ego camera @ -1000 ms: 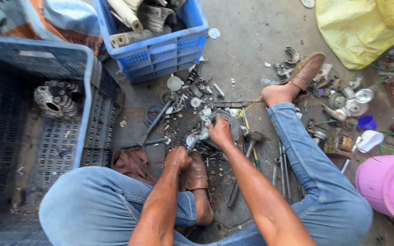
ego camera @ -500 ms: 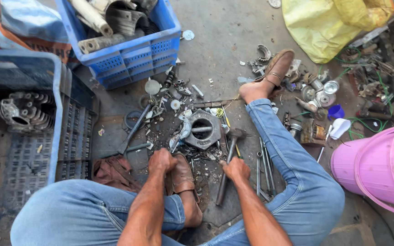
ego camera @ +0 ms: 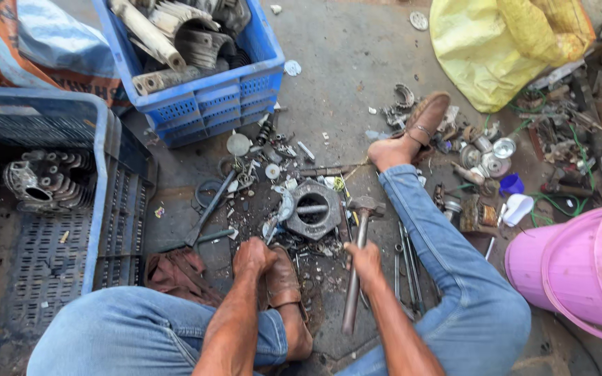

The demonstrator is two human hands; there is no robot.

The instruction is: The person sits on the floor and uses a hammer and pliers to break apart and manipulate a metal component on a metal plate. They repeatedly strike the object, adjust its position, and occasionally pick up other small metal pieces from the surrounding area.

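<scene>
Down on the stained concrete floor (ego camera: 357,76), the person sits with legs spread, and the work lies between the knees. Their right hand (ego camera: 366,259) is closed around the wooden handle of a steel-headed hammer (ego camera: 357,251). The hammer's long axis runs almost straight away from the body, the head at the far end and the butt of the handle pointing back toward the lap. That head hangs just beside the right edge of a grey, octagonal cast-metal housing with a round bore (ego camera: 313,208), which lies flat on the floor straight ahead of both hands, a short rod showing across its bore.

The left hand (ego camera: 252,255) is curled shut and rests on the toe of a brown leather shoe (ego camera: 283,278) on the tucked-in left foot; whether it pinches some small part I cannot tell. Both hands lie near the housing, the right one reaching it through the hammer. The right forearm comes in low from the lower edge of the view, wrist in line with the handle.

Around them sit a blue plastic crate of scrap metal parts (ego camera: 196,104), a pink plastic bucket (ego camera: 573,271) and a yellow sack (ego camera: 496,42).
</scene>
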